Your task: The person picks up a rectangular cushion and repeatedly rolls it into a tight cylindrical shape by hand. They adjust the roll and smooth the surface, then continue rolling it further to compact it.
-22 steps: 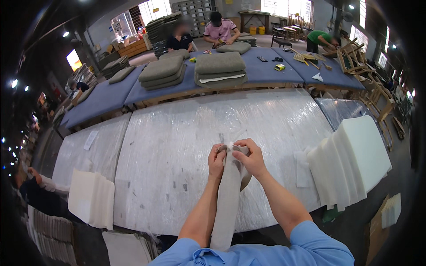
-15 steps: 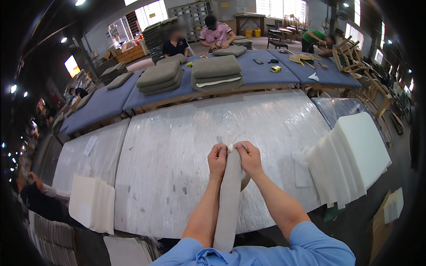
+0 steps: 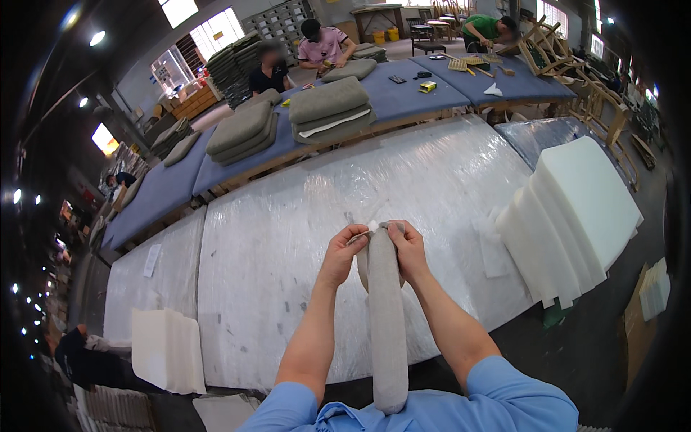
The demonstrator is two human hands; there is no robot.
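Note:
A grey fabric-covered cushion (image 3: 389, 324) stands edge-on between my forearms, its near end against my blue shirt. At its far end a bit of white filling (image 3: 373, 226) pokes out between the cloth edges. My left hand (image 3: 344, 252) pinches the cover's edge on the left of that opening. On the other side, my right hand (image 3: 407, 248) grips the cloth with thumb and fingers. Both hands are closed and hold the cover just above the plastic-wrapped table (image 3: 266, 288).
White foam sheets (image 3: 576, 209) are stacked at the right, and another foam stack (image 3: 167, 351) is at the left. Beyond, a blue-topped table (image 3: 403, 108) bears grey cushions (image 3: 330, 108). Several people work around it. Wooden chair frames (image 3: 551, 50) stand far right.
My left hand has shifted left, pulling its side of the cover outward. The cushion's near end has swung right and is more upright. The view has tilted.

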